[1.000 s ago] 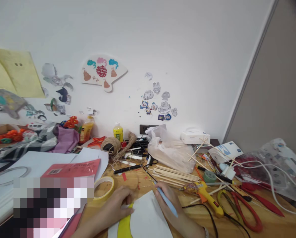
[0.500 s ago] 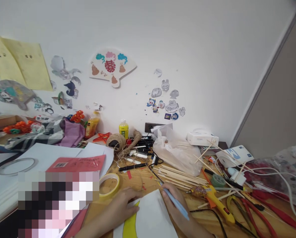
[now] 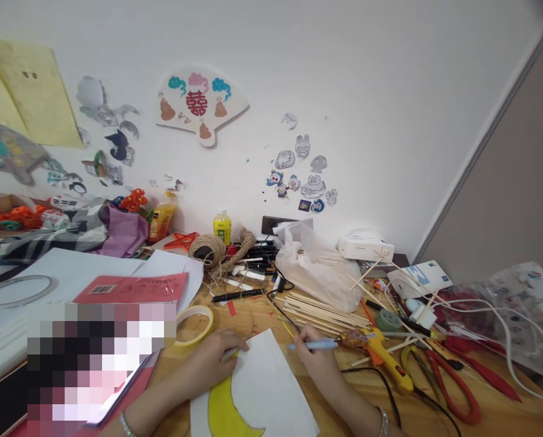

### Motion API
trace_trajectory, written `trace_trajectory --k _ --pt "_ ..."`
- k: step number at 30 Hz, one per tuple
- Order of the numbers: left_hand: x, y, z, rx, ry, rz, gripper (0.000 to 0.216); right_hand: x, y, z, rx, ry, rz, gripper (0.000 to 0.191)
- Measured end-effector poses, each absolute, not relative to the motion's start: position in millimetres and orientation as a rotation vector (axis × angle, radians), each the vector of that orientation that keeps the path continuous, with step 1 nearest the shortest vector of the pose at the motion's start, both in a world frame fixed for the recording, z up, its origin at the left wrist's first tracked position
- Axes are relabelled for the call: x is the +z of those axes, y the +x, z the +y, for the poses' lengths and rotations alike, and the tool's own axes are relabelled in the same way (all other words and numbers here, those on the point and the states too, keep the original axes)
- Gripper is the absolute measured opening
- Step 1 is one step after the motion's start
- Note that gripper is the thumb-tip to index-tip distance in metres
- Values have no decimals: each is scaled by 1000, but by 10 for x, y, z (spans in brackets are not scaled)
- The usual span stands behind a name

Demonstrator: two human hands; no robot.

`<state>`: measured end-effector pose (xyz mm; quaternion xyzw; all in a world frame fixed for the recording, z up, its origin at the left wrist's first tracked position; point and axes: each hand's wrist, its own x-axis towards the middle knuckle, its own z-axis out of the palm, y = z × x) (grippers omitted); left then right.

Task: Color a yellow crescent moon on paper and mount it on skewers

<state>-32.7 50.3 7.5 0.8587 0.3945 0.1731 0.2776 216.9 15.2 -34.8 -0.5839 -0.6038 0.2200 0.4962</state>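
A white sheet of paper [image 3: 266, 388] lies slightly turned on the wooden table, with a yellow crescent moon shape [image 3: 223, 406] on its left part. My left hand [image 3: 217, 358] rests over the sheet's upper left edge, fingers down and thumb apart from them; something greyish shows between thumb and fingers, too small to name. A light-blue pen [image 3: 319, 344] is pinched in my right hand [image 3: 314, 355], just right of the sheet. The pen's tip end points left and looks raised off the paper.
A roll of yellow tape [image 3: 194, 343] lies beyond my left hand. Thin wooden sticks [image 3: 321, 309], a yellow glue gun [image 3: 392, 361] and red-handled pliers [image 3: 458, 394] crowd the right. A pixelated screen [image 3: 93, 364] and red packet [image 3: 135, 286] are left. Twine [image 3: 206, 250] sits behind.
My right hand has turned the pen from slanting down-right to nearly level, moving off the paper's edge. More of the yellow moon now shows. The camera view has shifted a little.
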Motion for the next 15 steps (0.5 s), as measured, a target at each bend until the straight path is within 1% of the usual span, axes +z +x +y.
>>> trace_trajectory --k 4,10,15 --pt "103 -337 500 441 2314 1041 20 -342 2178 158 516 -1419 -1461 30" --pt "105 -341 507 430 2336 1031 21 -308 2189 128 558 -1401 -1465 33" --pt "101 -353 511 429 2353 1042 19 -309 2189 132 583 -1402 -1468 27"
